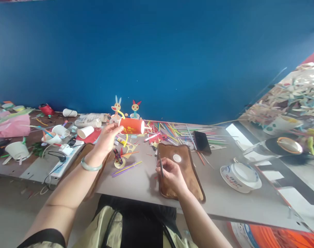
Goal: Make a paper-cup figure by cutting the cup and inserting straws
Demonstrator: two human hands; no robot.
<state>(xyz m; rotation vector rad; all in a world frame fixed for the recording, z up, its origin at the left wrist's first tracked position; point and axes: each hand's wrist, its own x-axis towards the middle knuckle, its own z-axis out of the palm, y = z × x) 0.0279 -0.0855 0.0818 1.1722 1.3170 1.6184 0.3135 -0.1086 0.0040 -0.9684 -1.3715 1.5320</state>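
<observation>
My left hand (108,137) is closed around one end of a red paper cup (134,126) with yellow lettering, held sideways above the table. Bent yellow straw-like arms (126,139) stick out from the cup, and a thin pale stick shows at its white end. Lower and to the right, my right hand (172,173) pinches a slim dark stick-like tool (161,166), pointing upward; its exact kind is unclear. This hand is over a brown tray (198,189) with a round white spot (176,158) on it.
Two animal-faced figures (135,107) stand in cups by the blue wall. Coloured straws (172,132) and a black phone (202,142) lie behind the tray. A white round container (240,176) sits right. Left are a power strip (66,160), another brown tray (95,184) and white cups (85,132).
</observation>
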